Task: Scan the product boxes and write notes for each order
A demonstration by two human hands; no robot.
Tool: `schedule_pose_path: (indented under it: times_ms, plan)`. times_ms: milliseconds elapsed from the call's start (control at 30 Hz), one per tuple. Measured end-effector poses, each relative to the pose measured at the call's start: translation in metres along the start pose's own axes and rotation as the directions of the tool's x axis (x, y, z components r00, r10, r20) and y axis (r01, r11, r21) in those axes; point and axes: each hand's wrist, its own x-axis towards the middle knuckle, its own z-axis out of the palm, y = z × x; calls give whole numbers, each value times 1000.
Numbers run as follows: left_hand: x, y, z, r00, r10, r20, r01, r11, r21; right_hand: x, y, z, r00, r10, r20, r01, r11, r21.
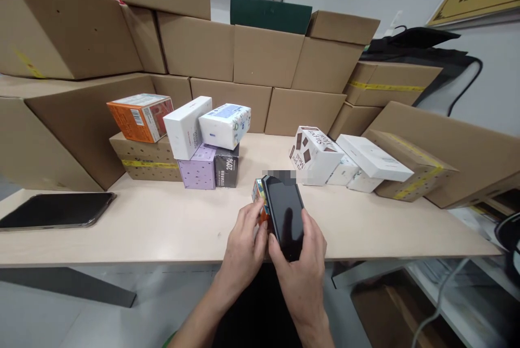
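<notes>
In the head view, your right hand (303,256) is clamped on the sides of the phone (286,218), screen facing you, at the table (162,229)'s near edge. Your left hand (245,242) seems closed on a small box (257,191) beside it, though the phone hides much of that hold. Beyond, the purple box (197,169) stands leftward, the Meal box (320,162) rightward.
</notes>
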Motion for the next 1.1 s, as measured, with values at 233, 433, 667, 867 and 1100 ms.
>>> schedule_pose_path:
  times_ms: [233, 433, 667, 867, 1100]
  plan:
    - [1, 4, -3, 1000, 5, 27, -5, 1000, -4, 0, -3, 0, 1000, 15, 18, -15, 1000, 9]
    - [2, 4, -3, 1000, 5, 22, -4, 999, -45, 0, -1, -2, 1000, -2, 17, 2, 1000, -5]
    - [3, 2, -4, 1000, 1, 27, 2, 996, -90, 1, 1, -3, 1000, -19, 17, 20, 999, -32]
    - [3, 1, -4, 999, -22, 48, 27, 995, -100, 3, -1, -3, 1000, -16, 27, 17, 999, -27]
    - [2, 4, -5, 998, -40, 53, 44, 996, -72, 4, -2, -5, 1000, -23, 11, 23, 1000, -14]
